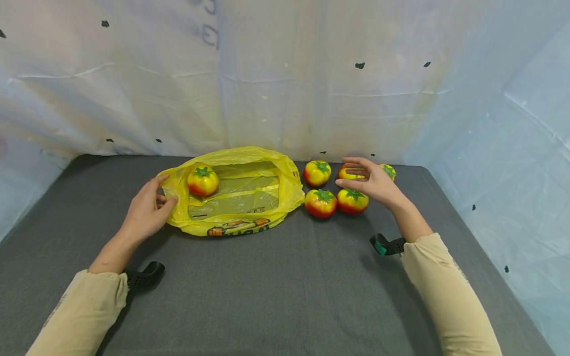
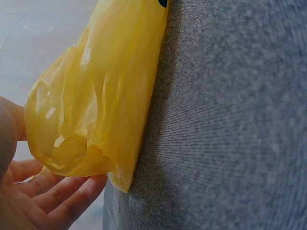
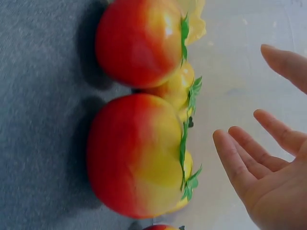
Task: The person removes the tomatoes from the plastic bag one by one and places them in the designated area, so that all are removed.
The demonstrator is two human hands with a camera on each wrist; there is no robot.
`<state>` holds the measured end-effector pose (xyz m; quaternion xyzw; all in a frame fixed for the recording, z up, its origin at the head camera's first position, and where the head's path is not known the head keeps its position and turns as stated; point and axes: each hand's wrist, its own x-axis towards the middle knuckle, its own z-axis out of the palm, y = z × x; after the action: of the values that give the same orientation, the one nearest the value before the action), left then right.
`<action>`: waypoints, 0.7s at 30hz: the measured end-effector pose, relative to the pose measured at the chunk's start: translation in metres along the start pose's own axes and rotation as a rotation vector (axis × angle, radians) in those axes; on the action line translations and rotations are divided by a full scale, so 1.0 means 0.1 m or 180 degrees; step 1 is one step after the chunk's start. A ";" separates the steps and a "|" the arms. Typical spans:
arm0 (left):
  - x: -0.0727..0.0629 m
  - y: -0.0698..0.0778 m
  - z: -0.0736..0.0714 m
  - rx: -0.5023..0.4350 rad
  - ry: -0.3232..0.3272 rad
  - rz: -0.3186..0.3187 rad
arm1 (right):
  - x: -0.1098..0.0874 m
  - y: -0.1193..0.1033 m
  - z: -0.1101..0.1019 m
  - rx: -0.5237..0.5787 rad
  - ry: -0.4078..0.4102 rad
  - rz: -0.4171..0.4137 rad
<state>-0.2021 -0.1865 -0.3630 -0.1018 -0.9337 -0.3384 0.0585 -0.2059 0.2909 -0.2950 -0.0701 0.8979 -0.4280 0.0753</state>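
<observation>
A yellow plastic bag (image 1: 290,195) lies on the dark table with its mouth spread open. One red-and-yellow tomato (image 1: 202,180) with a green leafy top is inside, near the bag's left end. At that end my left hand (image 1: 149,210) touches the rim, its fingers loosely extended; the left wrist view shows them beside the crumpled film (image 2: 96,105). Over a group of similar tomatoes right of the bag hovers my right hand (image 1: 374,183), fingers apart and holding nothing. It partly covers a back tomato (image 1: 347,173). Two front tomatoes (image 3: 136,155) appear large in the right wrist view.
Dark grey cloth (image 1: 276,291) covers the table. Behind it hangs a pale plastic sheet (image 1: 267,99), and another sheet (image 1: 512,198) stands along the right side. Each wrist wears a black strap mount (image 1: 149,276).
</observation>
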 end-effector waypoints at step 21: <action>0.00 0.00 0.01 -0.0016 -0.0009 -0.0015 | 0.16 -0.15 0.32 0.0354 0.0071 -0.0295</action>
<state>-0.2022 -0.1863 -0.3640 -0.1001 -0.9331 -0.3407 0.0561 -0.2142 0.2538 -0.3045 -0.1025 0.8693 -0.4811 0.0492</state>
